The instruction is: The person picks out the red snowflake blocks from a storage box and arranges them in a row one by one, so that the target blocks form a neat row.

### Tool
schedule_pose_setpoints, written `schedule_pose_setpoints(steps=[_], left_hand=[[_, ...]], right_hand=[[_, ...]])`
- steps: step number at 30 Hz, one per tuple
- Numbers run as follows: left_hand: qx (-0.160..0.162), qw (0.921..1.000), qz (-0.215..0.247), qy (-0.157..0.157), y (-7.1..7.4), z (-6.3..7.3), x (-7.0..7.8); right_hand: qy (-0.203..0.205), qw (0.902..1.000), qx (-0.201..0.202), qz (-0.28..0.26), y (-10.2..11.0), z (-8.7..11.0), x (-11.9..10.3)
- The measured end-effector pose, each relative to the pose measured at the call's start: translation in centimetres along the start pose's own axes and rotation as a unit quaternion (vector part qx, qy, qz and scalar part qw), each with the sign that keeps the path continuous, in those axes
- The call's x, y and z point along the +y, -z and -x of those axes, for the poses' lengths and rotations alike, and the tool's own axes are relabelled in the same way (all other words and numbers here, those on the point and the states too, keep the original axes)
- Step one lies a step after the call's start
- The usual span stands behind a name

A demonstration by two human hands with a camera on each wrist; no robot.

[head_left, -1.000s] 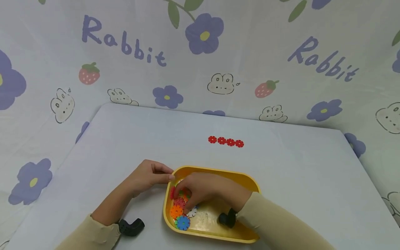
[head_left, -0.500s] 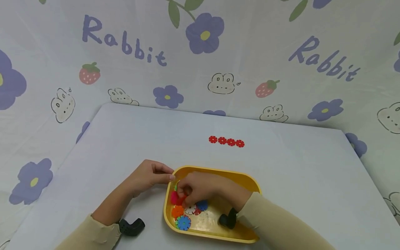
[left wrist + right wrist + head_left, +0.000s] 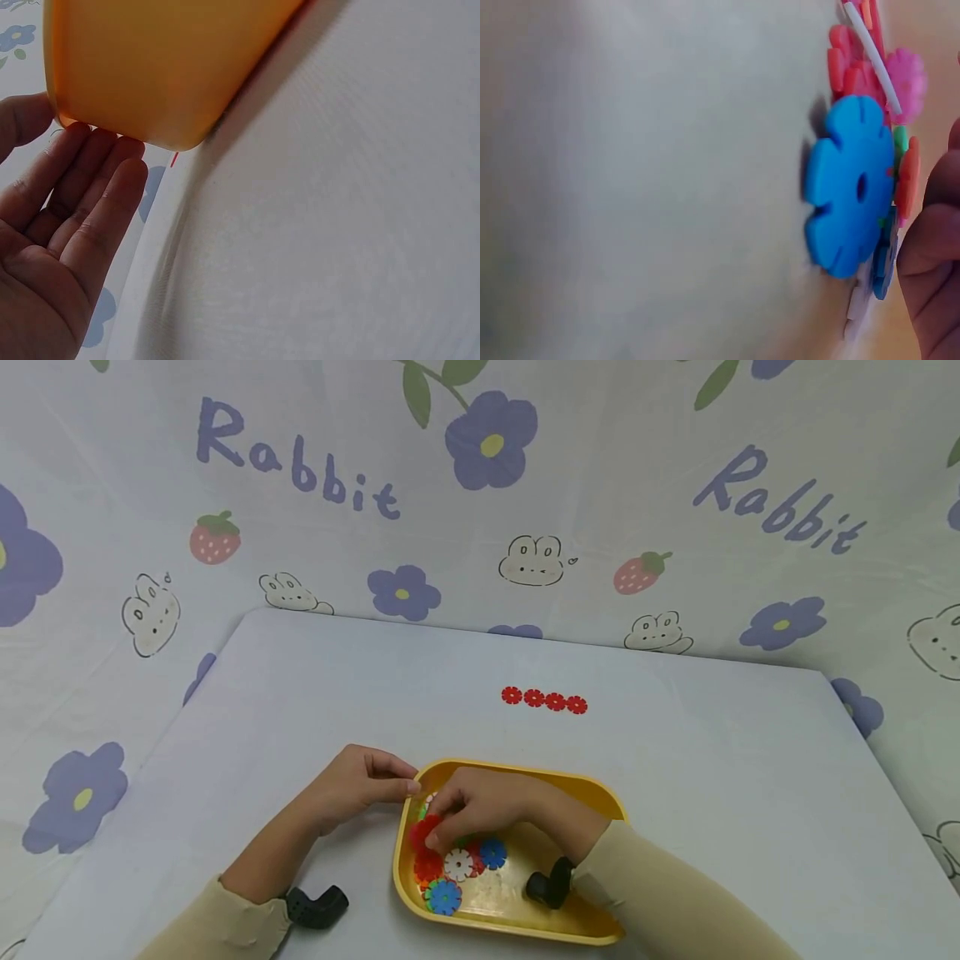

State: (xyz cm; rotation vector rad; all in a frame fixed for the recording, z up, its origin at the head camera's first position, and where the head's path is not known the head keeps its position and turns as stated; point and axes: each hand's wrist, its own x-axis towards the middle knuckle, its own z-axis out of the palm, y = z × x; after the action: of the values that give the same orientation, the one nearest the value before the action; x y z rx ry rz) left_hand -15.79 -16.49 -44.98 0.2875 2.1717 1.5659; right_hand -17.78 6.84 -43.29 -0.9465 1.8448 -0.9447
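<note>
One yellow tray (image 3: pixel 517 922) sits on the surface (image 3: pixel 712 760). The left hand (image 3: pixel 363 785) has its grip pinched on the tray's left end; the right hand (image 3: pixel 483 806), inside, has its grip clamped on one red disc (image 3: pixel 424 833) near that end. Two blue discs (image 3: pixel 492 853) and one white disc (image 3: pixel 453 864) show clearly beside it (the overlapping rest defy counting). Beyond, four red discs (image 3: pixel 529 697) form one row.

Lower centre, your tray (image 3: pixel 517 914) looked glossy plastic | inside it, your discs (image 3: pixel 487 857) looked smooth plastic | upper frame, your backdrop (image 3: pixel 600 468) looked matt cloth
</note>
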Motion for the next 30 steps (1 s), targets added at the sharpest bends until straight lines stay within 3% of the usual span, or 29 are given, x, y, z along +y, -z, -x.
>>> schedule_pose_setpoints(steps=[7, 12, 19, 24, 30], left_hand=[[0.001, 1.0, -0.001, -0.002, -0.1, 0.1, 0.1], [0.001, 1.0, -0.004, -0.004, -0.1, 0.0, 0.2], [-0.004, 1.0, -0.001, -0.002, 0.0, -0.1, 0.1], [-0.004, 1.0, 0.001, -0.001, 0.0, -0.1, 0.1], [-0.001, 1.0, -0.002, 0.003, 0.1, -0.1, 0.0]], right_hand=[[-0.015, 0.9981, -0.002, -0.059, 0.0, 0.2, -0.3], [-0.022, 0.9983, -0.001, -0.054, 0.0, 0.3, -0.2], [-0.037, 0.9985, -0.011, 0.04, -0.2, 0.1, -0.2], [-0.045, 0.9891, -0.023, 0.138, -0.4, 0.1, -0.8], [-0.048, 0.9845, -0.036, 0.164, -0.9, 0.0, -1.2]])
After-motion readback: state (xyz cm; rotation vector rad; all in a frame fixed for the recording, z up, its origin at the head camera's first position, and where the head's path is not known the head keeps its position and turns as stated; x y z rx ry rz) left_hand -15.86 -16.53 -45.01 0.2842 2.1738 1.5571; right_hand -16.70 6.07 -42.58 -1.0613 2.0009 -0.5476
